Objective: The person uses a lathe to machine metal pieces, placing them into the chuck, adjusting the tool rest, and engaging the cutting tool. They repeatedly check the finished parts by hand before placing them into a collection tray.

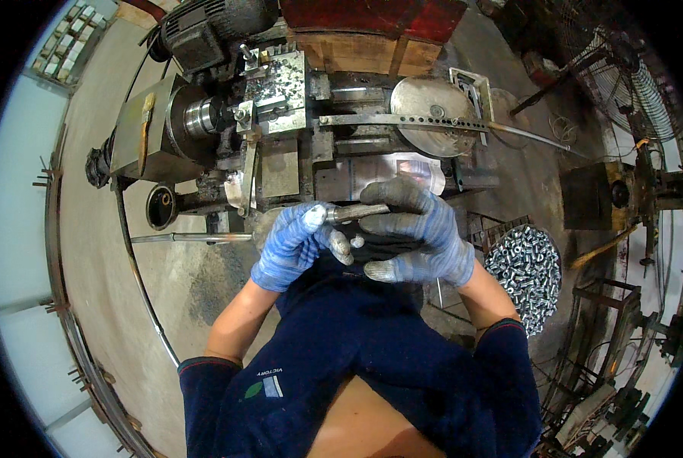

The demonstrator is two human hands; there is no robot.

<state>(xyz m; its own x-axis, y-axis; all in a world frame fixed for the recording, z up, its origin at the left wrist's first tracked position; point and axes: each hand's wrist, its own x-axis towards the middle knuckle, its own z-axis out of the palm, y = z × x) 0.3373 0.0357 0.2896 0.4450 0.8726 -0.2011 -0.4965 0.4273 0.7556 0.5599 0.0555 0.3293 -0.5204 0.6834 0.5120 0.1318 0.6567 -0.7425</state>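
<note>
A short grey metal rod [357, 212] lies crosswise in front of my chest, above the near side of the lathe. My left hand [289, 243], in a blue and white knit glove, pinches its thicker left end. My right hand [425, 233], in a matching glove with dark, soiled fingers, has its upper fingers closed around the rod's right end. The right thumb points left, apart from the rod. A small pale spot shows between the hands, too small to name.
Ahead stands a greasy lathe with a chuck [193, 122], a chip-covered tool slide [280, 91] and a perforated bar [402, 120]. A round metal disc [433, 103] sits right of the slide. A heap of shiny metal sleeves [525, 275] is at my right, a fan [624, 84] beyond.
</note>
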